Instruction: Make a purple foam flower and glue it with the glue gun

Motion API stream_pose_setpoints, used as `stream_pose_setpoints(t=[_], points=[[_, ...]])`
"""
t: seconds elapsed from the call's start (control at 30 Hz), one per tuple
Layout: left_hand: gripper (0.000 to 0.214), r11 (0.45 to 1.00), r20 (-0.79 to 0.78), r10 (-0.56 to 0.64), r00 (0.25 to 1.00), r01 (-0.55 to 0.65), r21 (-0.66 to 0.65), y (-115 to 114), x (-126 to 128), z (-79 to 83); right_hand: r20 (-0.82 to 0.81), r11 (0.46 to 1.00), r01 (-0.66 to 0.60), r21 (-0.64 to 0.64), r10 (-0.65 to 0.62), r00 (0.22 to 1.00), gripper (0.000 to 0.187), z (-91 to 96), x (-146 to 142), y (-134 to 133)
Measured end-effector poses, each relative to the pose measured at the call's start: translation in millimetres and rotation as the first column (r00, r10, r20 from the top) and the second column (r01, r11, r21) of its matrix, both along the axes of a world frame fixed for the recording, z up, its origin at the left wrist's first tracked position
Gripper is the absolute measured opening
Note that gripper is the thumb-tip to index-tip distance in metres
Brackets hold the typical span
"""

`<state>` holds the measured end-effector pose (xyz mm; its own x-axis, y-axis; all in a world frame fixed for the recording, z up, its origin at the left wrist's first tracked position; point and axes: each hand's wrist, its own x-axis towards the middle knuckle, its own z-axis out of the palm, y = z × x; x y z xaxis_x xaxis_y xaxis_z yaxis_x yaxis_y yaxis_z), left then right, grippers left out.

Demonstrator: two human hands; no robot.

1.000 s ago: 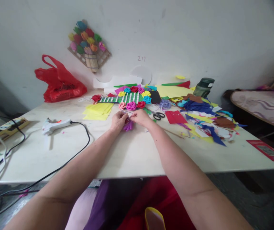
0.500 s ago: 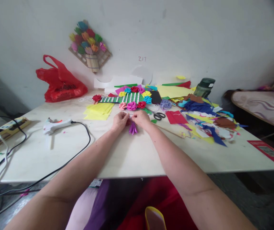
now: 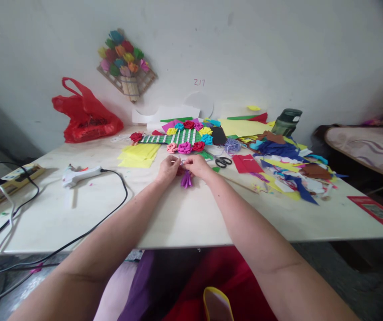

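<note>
My left hand [image 3: 167,168] and my right hand [image 3: 195,165] meet over the middle of the white table [image 3: 178,214]. Both pinch the top of a small folded purple paper piece [image 3: 186,179], whose pleated end fans out toward me. A thin thread seems to run between my fingertips, too fine to make out. Just beyond my hands lies a green and white woven mat [image 3: 174,137] ringed with paper flowers in red, pink, yellow and blue.
Black scissors [image 3: 223,161] lie right of my hands. Heaped coloured paper scraps [image 3: 288,167] fill the right side. A white glue gun [image 3: 79,174] with a black cable lies left. A red plastic bag [image 3: 86,116], a green bottle [image 3: 285,122] and a power strip [image 3: 7,180] stand around.
The purple piece has turned between my fingers, from bunched under my left hand to hanging down with its fan toward me. Both hands have stayed in place.
</note>
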<state>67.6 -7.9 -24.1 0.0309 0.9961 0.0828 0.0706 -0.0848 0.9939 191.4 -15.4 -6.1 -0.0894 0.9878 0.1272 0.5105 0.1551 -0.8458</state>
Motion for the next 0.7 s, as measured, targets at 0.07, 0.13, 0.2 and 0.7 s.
stream_pose_setpoints(t=[0.07,0.13,0.2,0.7], points=[[0.012,1.0,0.007,-0.006,1.0,0.006,-0.014,-0.6,0.0,0.8,-0.112,0.994,0.015,-0.107,-0.027,0.993,0.014,4.5,-1.2,-3.7],[0.012,1.0,0.009,-0.008,1.0,0.008,-0.023,-0.9,-0.2,1.4,-0.197,0.987,0.024,-0.161,-0.056,0.979,0.017,9.1,-1.5,-7.5],[0.012,1.0,0.009,-0.01,1.0,0.01,-0.029,-1.2,-0.6,1.9,-0.258,0.982,0.023,-0.186,-0.071,0.963,0.018,12.0,-1.1,-9.7],[0.018,0.983,-0.112,-0.061,0.992,0.079,0.167,3.3,-2.9,-4.6,-0.112,0.989,-0.022,-0.149,0.005,0.994,0.024,5.5,-0.3,-4.8]])
